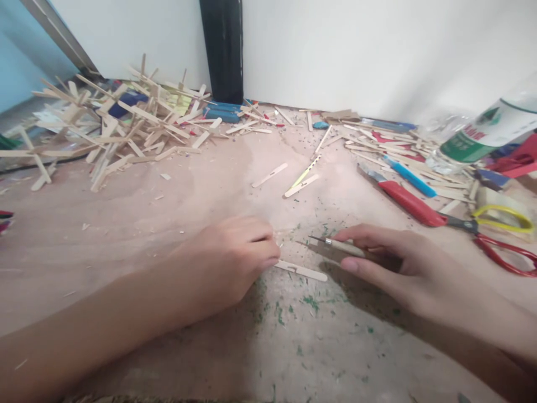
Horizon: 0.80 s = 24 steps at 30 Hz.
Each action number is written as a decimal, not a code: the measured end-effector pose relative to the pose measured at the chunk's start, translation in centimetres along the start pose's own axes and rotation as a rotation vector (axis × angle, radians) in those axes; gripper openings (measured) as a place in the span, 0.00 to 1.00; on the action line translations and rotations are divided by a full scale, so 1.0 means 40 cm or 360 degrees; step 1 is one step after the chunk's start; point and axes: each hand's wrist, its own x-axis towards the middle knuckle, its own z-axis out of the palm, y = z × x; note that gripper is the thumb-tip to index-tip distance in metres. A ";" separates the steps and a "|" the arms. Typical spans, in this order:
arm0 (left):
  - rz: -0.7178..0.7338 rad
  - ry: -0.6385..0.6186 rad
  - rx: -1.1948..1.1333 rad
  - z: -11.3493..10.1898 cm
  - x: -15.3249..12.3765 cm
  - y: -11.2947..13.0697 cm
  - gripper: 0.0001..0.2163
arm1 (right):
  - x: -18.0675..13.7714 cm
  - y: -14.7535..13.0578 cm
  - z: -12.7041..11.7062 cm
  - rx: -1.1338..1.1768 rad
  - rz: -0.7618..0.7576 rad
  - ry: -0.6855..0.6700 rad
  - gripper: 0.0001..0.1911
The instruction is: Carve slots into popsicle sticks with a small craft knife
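My left hand (235, 252) is closed on one end of a popsicle stick (308, 272), which points to the right just above the table. A small dark notch shows in the stick near my fingertips. Between the thumb and fingers of my right hand (386, 260) is a craft knife (346, 248) with a pale handle and a thin dark blade pointing left, apart from the stick. Farther back lie a yellow pencil (302, 177), a notched stick (305, 186) and another loose stick (269, 174).
A heap of joined popsicle sticks (138, 120) stands at the back left. To the right lie a red utility knife (411, 204), a blue pen (410, 176), scissors (503, 235) and a tilted plastic bottle (482, 134). Green shavings (311, 302) are scattered on the wooden table (201, 358).
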 end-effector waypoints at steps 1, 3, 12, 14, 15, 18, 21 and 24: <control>-0.0001 0.0017 -0.0010 0.000 0.000 0.000 0.15 | -0.001 -0.001 -0.003 0.0047 0.0007 0.0008 0.11; -0.0021 -0.0004 -0.0013 0.000 -0.001 0.001 0.14 | -0.001 -0.006 -0.009 0.0131 -0.0006 -0.0046 0.07; -0.0034 -0.0061 -0.0067 -0.007 0.007 0.010 0.15 | 0.008 -0.017 -0.002 0.0094 -0.0216 -0.0165 0.18; 0.0018 -0.0080 -0.0047 -0.016 0.006 0.013 0.15 | 0.002 -0.015 0.000 0.0111 -0.0187 -0.0170 0.15; 0.0048 -0.0082 -0.0039 -0.022 0.005 0.013 0.15 | -0.001 -0.013 0.000 0.0140 -0.0168 -0.0178 0.13; 0.0059 -0.0106 -0.0040 -0.037 -0.002 0.009 0.14 | -0.007 -0.007 0.005 0.0307 -0.0158 -0.0264 0.14; 0.0004 -0.0142 -0.0082 -0.042 -0.006 0.001 0.14 | -0.006 -0.004 0.018 0.0428 -0.0199 -0.0356 0.17; -0.0015 -0.0167 -0.0137 -0.038 -0.001 -0.003 0.13 | -0.005 -0.005 0.025 0.0419 -0.0221 -0.0398 0.18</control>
